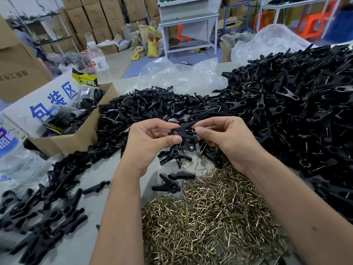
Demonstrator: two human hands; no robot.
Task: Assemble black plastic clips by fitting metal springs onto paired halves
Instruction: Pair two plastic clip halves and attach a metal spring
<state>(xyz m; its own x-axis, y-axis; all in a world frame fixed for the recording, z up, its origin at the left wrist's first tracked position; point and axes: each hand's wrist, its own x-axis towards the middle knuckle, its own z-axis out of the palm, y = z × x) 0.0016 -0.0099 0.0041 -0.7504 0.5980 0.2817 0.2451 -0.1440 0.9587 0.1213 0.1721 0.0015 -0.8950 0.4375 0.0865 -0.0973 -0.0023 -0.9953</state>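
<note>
Black plastic clip (183, 131), matte and forked with a thin wire spring, we pinched between left hand (152, 142) and right hand (223, 138) above brassy bent springs (210, 217)

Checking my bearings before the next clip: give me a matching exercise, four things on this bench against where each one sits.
Things:
1. spring heap
2. cardboard box
3. finished clip pile
4. clip in the hands

Places:
A. far right of the table
B. left of the hands, at the table edge
C. near edge, under the right forearm
D. centre, held above the table

Pairs: 1-C, 2-B, 3-A, 4-D
</note>
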